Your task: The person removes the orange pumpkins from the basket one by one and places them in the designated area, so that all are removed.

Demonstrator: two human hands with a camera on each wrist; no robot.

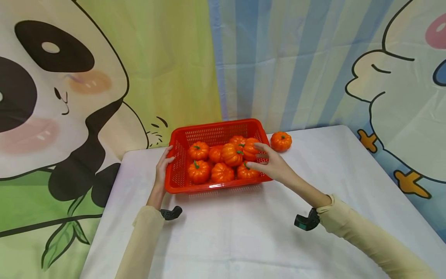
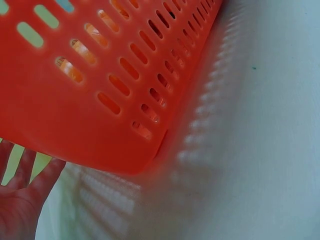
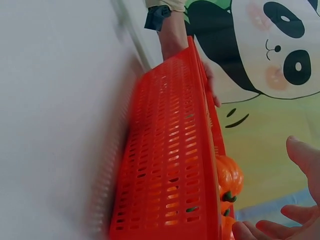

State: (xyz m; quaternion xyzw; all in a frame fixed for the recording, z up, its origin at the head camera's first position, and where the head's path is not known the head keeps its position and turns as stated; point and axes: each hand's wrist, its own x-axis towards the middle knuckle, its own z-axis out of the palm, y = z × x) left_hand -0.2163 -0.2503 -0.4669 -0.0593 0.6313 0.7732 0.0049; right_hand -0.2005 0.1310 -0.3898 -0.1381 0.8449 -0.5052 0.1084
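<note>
A red slotted basket [image 1: 177, 186] stands on the white table and holds several small orange pumpkins [image 1: 199, 171] with green stems. One more pumpkin [image 1: 280, 141] lies on the table just past the basket's far right corner. My left hand [image 1: 169, 154] rests with straight fingers against the basket's left wall and rim; the left wrist view shows the basket wall [image 2: 75, 100] beside that hand [image 2: 20, 200]. My right hand [image 1: 253, 155] hovers with spread fingers over the pumpkins at the basket's right side and holds nothing. Its fingertips [image 3: 300, 150] show beside the basket [image 3: 170, 165].
The white table [image 1: 244, 240] stretches in front of and to the right of the basket. A cartoon backdrop [image 1: 104, 77] hangs right behind the table's far edge, and the table's left edge [image 1: 104, 217] is close to my left arm.
</note>
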